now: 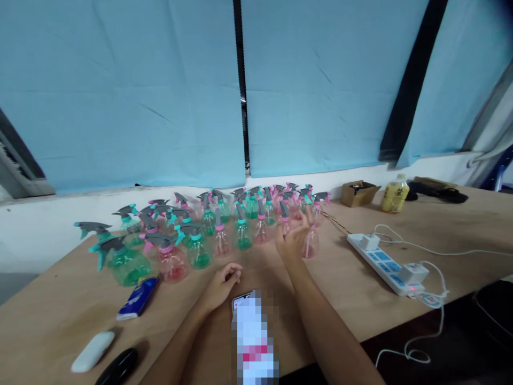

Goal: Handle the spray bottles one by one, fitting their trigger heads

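My left hand rests on the table with its fingers loosely curled, and nothing shows in it. It lies just above a smartphone, whose screen is mostly blurred out. My right hand is raised, fingers bent and apart, in front of a pink spray bottle at the right end of the front row. The fingers overlap that bottle's spray head; whether they touch it is unclear. Several clear pink and green spray bottles with grey trigger heads stand in rows, among them a green one and a pink one.
A blue tube, a white case and a black rounded object lie at the left. On the right are a power strip with chargers and cables, a cardboard box and a yellow drink bottle. Blue curtains hang behind.
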`<act>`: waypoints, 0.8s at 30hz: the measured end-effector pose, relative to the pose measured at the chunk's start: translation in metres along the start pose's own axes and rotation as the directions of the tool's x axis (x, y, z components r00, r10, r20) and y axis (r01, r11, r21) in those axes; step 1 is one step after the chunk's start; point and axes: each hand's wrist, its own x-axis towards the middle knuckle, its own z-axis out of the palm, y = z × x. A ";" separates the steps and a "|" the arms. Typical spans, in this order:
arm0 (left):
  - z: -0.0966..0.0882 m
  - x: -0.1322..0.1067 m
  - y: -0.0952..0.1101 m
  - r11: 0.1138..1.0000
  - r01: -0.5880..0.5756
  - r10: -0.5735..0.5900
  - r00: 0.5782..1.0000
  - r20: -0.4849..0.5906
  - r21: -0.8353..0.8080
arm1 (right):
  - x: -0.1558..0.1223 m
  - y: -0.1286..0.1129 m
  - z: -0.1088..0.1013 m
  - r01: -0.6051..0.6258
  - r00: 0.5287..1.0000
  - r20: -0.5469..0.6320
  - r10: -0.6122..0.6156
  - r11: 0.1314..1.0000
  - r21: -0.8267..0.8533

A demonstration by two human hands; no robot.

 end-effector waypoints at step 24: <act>0.001 0.000 0.000 0.999 -0.028 0.027 1.000 0.011 0.022 | -0.001 0.000 0.005 -0.183 0.961 0.216 0.173 0.983 0.029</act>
